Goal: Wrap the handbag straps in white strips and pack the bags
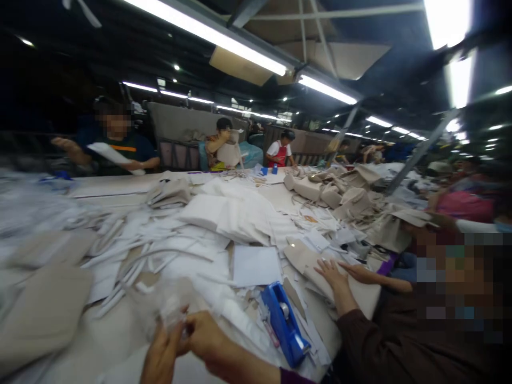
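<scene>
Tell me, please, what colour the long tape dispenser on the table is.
The long tape dispenser is bright blue, best seen in the head view.

Filmy material (173, 306) at the left hand (162, 341) and right hand (203, 332) blurs beyond identifying, and the lower edge crops the purple sleeve (292, 376).

Light is shed by long fluorescent tubes (214, 38) overhead, burnt out to plain white at the upper right, while the roof space (60, 64) is left nearly black. The worktop (276, 198) is covered by soft, diffuse light with faint shadows. The translucent plastic (173, 303) is blurred, the left edge is smeared and stretched, and the right is partly obscured by mosaic blocks (460, 288)
</scene>
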Motion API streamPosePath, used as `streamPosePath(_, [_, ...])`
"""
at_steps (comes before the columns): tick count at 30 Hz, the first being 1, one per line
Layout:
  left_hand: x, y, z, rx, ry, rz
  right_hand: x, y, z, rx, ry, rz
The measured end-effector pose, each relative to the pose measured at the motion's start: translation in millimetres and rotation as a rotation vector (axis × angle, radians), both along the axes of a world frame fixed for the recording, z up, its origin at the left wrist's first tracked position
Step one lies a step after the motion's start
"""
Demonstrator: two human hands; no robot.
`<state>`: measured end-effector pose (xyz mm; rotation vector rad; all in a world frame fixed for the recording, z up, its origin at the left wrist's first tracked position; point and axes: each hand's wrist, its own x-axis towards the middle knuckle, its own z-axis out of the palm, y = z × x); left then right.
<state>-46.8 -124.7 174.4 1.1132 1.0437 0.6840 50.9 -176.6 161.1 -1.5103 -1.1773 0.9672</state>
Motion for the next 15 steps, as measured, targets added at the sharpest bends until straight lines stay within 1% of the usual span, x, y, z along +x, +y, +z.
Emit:
streamPosePath(1, [-1, -4, 3.4, -0.041, -0.051, -0.006, -3, -5, -0.2, 0.024, 0.035, -0.026])
streamPosePath(2, [-1, -6, 6.7, -0.143, -0.119, -0.031, -5, -10, -0.3, 0.081, 0.006, -0.04])
streamPosePath(3, [-1, -7, 8.9, -0.251, -0.196, -0.06, -4, -15, -0.7, 0.189, -0.068, -0.033])
streamPosePath(4, [-1, -6, 9.2, -0.321, -0.251, -0.097, -2, -19, -1.7, 0.281, -0.124, 0.025])
streamPosePath(5, [-1, -6, 7.5, -0.33, -0.273, -0.096, 0, -21, -3.2, 0.322, -0.152, 0.035])
streamPosePath(6, [-1, -6, 4.0, -0.29, -0.259, -0.053, 2, -22, -4.9, 0.298, -0.158, 0.0])
streamPosePath(7, [-1, -7, -0.5, -0.204, -0.225, -0.007, 4, -22, -6.6, 0.215, -0.121, -0.023])
streamPosePath(9, [0, -11, -10.1, -0.007, -0.147, 0.074, 4, -20, -9.6, -0.01, 0.046, -0.042])
streamPosePath(10, [0, -12, -13.8, 0.046, -0.13, 0.093, 4, -19, -11.1, -0.085, 0.143, -0.024])
streamPosePath(11, [0, -13, -16.4, 0.041, -0.141, 0.099, 4, -18, -12.8, -0.104, 0.207, -0.006])
streamPosePath(12, [0, -13, -18.0, -0.023, -0.175, 0.089, 3, -18, -14.8, -0.062, 0.215, 0.005])
streamPosePath(13, [0, -12, -18.9, -0.13, -0.22, 0.058, 4, -17, -17.2, 0.023, 0.162, 0.018])
streamPosePath(15, [0, -9, -20.3, -0.329, -0.3, -0.016, 5, -18, -22.6, 0.205, -0.059, 0.068])
